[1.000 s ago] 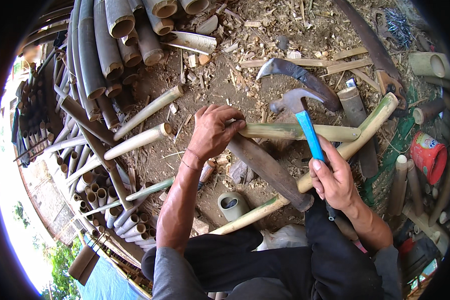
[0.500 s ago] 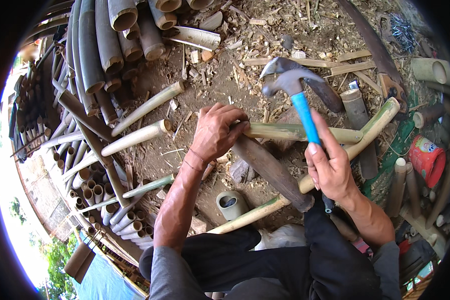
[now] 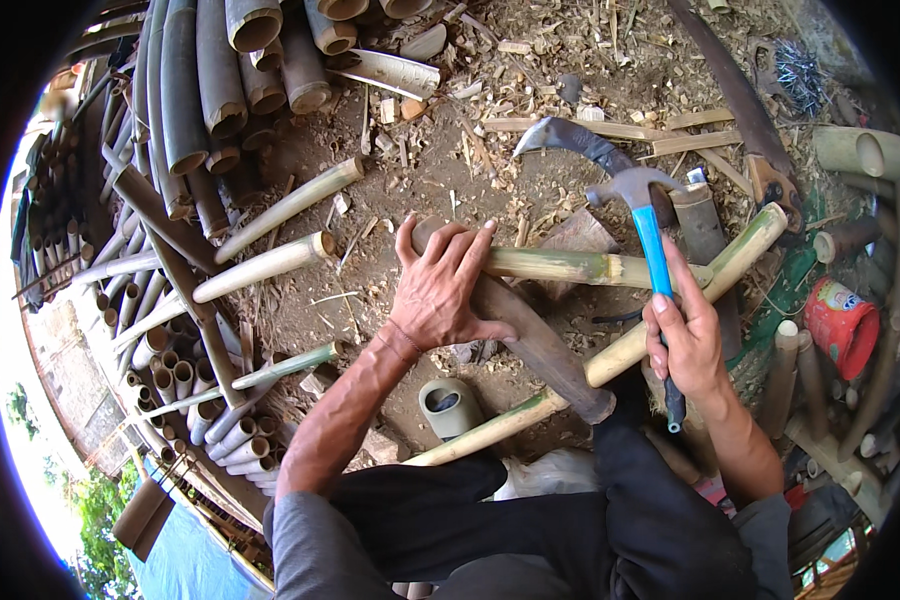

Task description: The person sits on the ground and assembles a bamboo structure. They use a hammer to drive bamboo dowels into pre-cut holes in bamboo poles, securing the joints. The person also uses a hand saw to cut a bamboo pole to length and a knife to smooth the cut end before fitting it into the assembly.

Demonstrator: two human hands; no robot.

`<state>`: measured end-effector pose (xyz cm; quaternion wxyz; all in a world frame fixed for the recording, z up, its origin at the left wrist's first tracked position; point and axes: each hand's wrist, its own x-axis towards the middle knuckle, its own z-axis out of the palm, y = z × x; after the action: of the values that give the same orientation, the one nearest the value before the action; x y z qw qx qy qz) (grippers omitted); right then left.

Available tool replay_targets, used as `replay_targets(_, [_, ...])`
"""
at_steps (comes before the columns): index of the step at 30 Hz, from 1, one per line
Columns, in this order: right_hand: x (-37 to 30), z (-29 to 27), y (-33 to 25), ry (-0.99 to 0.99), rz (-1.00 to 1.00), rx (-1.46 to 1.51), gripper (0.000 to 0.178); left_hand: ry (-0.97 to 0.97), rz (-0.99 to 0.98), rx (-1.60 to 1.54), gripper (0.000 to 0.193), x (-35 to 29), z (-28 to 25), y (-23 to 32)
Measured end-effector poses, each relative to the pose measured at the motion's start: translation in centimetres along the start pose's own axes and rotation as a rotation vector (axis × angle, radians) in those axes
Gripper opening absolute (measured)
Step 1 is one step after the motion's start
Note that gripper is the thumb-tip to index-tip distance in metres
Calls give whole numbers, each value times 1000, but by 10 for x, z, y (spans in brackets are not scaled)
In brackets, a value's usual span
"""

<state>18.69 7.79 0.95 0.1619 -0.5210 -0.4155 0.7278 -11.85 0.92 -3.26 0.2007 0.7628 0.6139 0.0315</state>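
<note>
My right hand [image 3: 688,345] is closed around the blue handle of a claw hammer [image 3: 656,255]. The hammer's head is raised over a short green bamboo piece [image 3: 555,265]. That piece meets a long, pale bamboo pole [image 3: 630,350] lying diagonally in front of me. My left hand [image 3: 442,290] rests with fingers spread on the upper end of a dark wooden block [image 3: 545,345], beside the bamboo piece's left end. The block slants toward my knee and passes over the pole.
A curved blade [image 3: 555,135] lies beyond the hammer, a handsaw [image 3: 720,75] at far right. Bamboo tubes [image 3: 185,100] are stacked at left. A red container [image 3: 840,330] stands right, a hollow tube [image 3: 450,405] nearer me. Wood chips cover the ground.
My left hand has let go of the short bamboo's end and spread over the dark block. The hammer has moved right and slightly down, now more upright.
</note>
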Motion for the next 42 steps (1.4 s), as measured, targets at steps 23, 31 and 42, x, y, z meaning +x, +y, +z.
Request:
replay_targets(23, [-49, -6, 16, -16, 20, -21, 62, 262, 64, -103, 97, 12, 46, 34])
replay_targets(31, [-30, -6, 15, -105, 58, -21, 62, 381, -22, -168, 72, 15, 58, 43])
replay_targets(42, [1, 5, 9, -53, -153, -33, 59, 418, -24, -201, 53, 19, 57, 39])
